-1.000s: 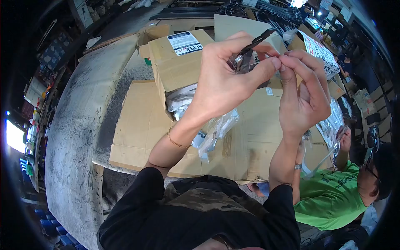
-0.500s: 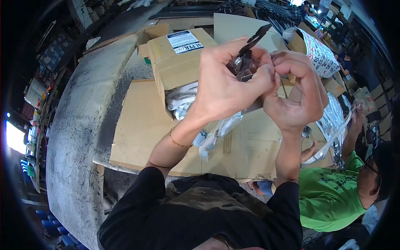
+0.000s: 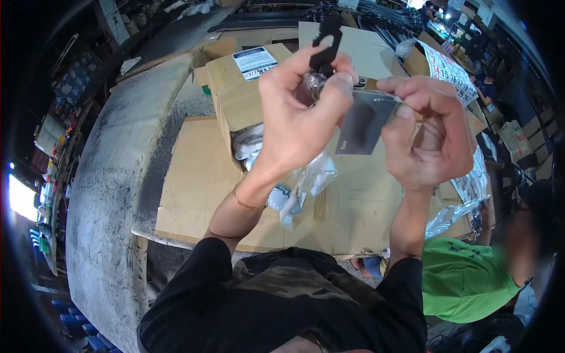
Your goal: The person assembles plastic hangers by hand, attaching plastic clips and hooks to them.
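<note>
My left hand [image 3: 303,115] is closed around a black plastic piece with cut-outs [image 3: 326,47], perhaps part of a hanger, which sticks up above the fingers. Something dark and shiny beneath it is mostly hidden in the palm. Between my hands hangs a dark grey hang tag [image 3: 365,128] with tiny light print near its lower edge. A thin string [image 3: 385,95] runs along the tag's top, and the fingertips of my right hand [image 3: 432,135] pinch its right end. Both hands are raised above the cardboard-covered table [image 3: 200,176].
An open cardboard box [image 3: 244,97] with a label lies ahead, clear plastic bags [image 3: 309,182] spilling from it. More plastic-wrapped items [image 3: 471,182] lie at the right, near a calendar sheet [image 3: 450,70]. A person in a green shirt [image 3: 465,276] sits close on my right.
My hands have drawn apart, bringing the dark tag into view between them. The black piece has turned more upright. The co-worker's raised hand and plastic strip have come down.
</note>
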`<state>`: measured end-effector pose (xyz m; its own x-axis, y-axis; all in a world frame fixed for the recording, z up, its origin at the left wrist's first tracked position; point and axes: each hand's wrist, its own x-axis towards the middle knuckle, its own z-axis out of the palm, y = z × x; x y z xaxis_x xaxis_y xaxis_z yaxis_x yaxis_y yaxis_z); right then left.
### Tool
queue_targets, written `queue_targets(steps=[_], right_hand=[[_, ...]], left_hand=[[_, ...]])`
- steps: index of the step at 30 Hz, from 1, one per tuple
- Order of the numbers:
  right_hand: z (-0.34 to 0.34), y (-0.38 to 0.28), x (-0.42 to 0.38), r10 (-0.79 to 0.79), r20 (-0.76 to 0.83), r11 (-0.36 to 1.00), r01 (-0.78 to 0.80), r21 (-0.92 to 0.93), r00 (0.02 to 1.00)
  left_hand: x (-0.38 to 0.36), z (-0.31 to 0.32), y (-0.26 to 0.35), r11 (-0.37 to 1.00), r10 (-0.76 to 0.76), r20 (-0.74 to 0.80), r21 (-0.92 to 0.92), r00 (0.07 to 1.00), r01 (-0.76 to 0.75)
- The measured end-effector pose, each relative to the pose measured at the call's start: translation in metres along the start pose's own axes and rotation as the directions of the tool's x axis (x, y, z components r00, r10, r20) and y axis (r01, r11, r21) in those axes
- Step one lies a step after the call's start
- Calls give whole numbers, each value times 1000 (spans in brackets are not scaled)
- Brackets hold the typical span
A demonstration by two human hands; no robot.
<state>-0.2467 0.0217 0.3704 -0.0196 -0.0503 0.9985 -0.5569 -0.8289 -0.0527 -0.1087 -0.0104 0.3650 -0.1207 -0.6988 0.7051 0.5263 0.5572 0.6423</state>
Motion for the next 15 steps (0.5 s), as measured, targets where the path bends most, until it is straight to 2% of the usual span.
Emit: queue_targets(steps=[1,2,3,4,6,7,9,11,13,15], right_hand=[[-2,-4,0,2,0,1000,-2,1,1000],[-5,-8,0,220,57,972,-224,67,974],[-7,-12,0,423,129,892,-437,119,897],[-8,-15,-1,421,134,891,-437,123,897],[-9,-19,-2,643,337,632,-725,273,687],[-8,-19,-2,642,340,631,-726,274,687],[-7,-19,-6,654,444,567,-785,248,613],[-7,-18,-6,655,439,578,-782,232,615],[-7,-12,-4,655,435,590,-778,215,617],[-8,-6,-2,663,405,593,-772,230,630]], left_hand=[[1,-2,0,1000,-1,-1,1,1000,1],[2,-6,0,990,-98,51,-100,994,103],[4,-9,-2,959,-188,110,-194,976,206],[6,-11,-9,959,-153,147,-217,977,182],[8,-13,-12,941,-188,143,-258,972,220],[9,-14,-14,917,-225,145,-302,963,260],[7,-15,-21,904,-240,146,-327,960,276],[4,-18,-24,888,-260,147,-353,954,296],[3,-23,-24,897,-348,205,-211,915,389],[1,-25,-21,873,-371,245,-236,895,427]])
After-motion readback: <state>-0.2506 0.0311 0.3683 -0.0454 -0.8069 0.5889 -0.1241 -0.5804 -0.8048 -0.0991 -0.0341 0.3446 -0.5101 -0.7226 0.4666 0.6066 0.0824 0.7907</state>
